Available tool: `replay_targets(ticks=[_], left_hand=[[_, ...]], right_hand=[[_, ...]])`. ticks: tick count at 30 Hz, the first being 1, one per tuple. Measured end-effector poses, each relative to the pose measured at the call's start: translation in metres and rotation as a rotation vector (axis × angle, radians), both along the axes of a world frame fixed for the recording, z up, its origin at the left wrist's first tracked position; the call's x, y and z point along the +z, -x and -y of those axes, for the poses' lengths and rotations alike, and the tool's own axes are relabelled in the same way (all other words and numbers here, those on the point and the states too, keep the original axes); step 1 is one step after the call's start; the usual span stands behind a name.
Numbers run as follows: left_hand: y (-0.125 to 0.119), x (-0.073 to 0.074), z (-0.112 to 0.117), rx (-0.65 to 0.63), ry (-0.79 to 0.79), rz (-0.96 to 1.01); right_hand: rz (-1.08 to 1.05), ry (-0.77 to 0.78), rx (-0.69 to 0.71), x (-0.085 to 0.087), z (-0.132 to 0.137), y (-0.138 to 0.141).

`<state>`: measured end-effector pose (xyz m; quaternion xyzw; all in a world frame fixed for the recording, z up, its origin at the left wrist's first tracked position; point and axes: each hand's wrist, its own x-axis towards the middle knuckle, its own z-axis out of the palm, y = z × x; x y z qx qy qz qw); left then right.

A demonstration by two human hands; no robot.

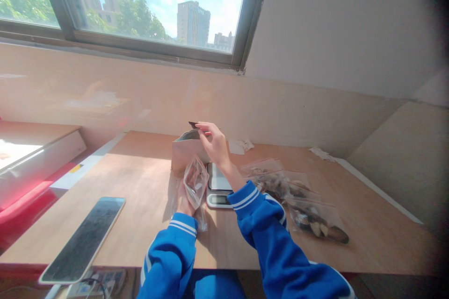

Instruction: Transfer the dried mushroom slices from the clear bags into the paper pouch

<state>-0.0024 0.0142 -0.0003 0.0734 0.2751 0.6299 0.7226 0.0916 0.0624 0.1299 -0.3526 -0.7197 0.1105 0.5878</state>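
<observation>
My left hand (185, 203) is closed around a clear plastic zip bag (196, 181), whose mouth gapes upward. Over the open top of an upright pale pouch (185, 155), my right hand (213, 142) has its fingers bent together on a dark flat piece (192, 125). What kind of piece it is cannot be made out. The pouch's contents are hidden from here. Beneath my right forearm lies a small digital scale (218, 200) with a metal plate, partly covered by the arm.
Several clear bags with dark and pale slices (317, 226) lie on the right of the wooden table (140, 238). A large phone or tablet (84, 240) overhangs the front left edge. Crumpled white paper (243, 145) rests at the back, below a wall and window.
</observation>
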Motion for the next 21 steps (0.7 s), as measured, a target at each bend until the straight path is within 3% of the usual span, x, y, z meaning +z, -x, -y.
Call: replay_targets(ticks=[14,17,21], left_hand=[[0.0,0.0066,0.0026,-0.022,0.037,-0.024],[-0.0005,0.0062,0.0037,0.002,0.039,-0.048],[-0.0019,0.0065,0.0032,-0.007,0.026,-0.02]], right_hand=[[-0.399,0.125,0.0,-0.0017,-0.0055,0.0015],[-0.323,0.13,0.02,-0.0022,-0.0048,-0.0015],[-0.036,0.12,0.043,-0.0044,0.0017,-0.0051]])
